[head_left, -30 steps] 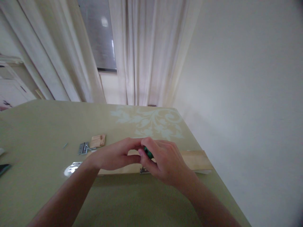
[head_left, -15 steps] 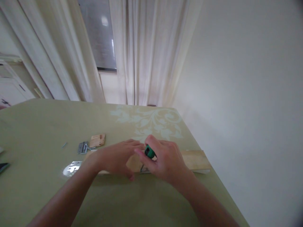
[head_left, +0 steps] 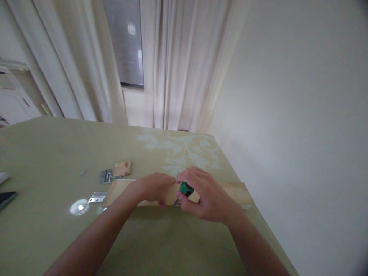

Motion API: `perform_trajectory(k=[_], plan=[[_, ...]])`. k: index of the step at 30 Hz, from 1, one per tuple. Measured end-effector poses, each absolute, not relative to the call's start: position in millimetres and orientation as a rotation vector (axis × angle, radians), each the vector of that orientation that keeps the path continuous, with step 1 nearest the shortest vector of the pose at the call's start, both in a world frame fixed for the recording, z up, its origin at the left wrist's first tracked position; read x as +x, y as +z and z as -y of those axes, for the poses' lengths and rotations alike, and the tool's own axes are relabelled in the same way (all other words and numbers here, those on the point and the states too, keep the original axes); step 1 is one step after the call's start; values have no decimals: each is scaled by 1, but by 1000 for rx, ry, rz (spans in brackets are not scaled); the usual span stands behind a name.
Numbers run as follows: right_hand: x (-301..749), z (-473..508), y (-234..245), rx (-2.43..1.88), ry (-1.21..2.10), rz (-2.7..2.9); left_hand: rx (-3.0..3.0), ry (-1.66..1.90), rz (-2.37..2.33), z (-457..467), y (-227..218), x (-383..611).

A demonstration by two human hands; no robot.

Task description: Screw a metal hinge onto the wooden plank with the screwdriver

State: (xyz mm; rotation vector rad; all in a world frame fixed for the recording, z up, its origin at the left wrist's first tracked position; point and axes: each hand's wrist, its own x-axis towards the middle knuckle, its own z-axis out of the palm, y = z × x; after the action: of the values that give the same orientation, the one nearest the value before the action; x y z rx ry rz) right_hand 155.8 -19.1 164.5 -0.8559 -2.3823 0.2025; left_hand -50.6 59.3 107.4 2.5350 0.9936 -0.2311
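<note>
Okay, so on the head view my right hand has its fingers curled around a green rounded plastic-looking handle, end-on to me, roughly over the middle of a long pale wooden board. Board's long axis runs left to right, crosswise to the handle. Small dark metal fitting peeks out at the board's near edge, closest to my right thumb. My left hand lies over the board just left of the handle, thumb and fingers apart; can't tell if it's gripping.
</note>
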Motion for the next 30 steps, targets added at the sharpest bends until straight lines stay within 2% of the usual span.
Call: perform_trajectory(k=[4, 6, 10, 14, 17, 21, 24, 28, 30], plan=[[164, 17, 185, -1451, -5, 2381, 2563, -251, -1009, -65, 98, -50], [167, 14, 202, -1380, 85, 2517, 2573, -264, -1023, -66, 96, -49], [169, 8, 231, -972, 230, 2836, 2590, -254, -1004, -66, 96, -46], [168, 4, 236, -1071, 153, 2932, 2602, -228, -982, -63, 103, -48], [168, 2, 236, -1060, 177, 2936, 2556, 10, -847, -59, 120, -54], [165, 4, 243, -910, 291, 2942, 2235, 370, -385, -57, 140, -55], [160, 6, 246, -1048, 237, 2946, 2092, 456, -256, -57, 140, -45], [156, 7, 242, -1551, -46, 2954, 2008, 562, -374, -60, 126, -34], [157, 6, 243, -1562, -48, 2940, 2003, 610, -368, -62, 123, -33]])
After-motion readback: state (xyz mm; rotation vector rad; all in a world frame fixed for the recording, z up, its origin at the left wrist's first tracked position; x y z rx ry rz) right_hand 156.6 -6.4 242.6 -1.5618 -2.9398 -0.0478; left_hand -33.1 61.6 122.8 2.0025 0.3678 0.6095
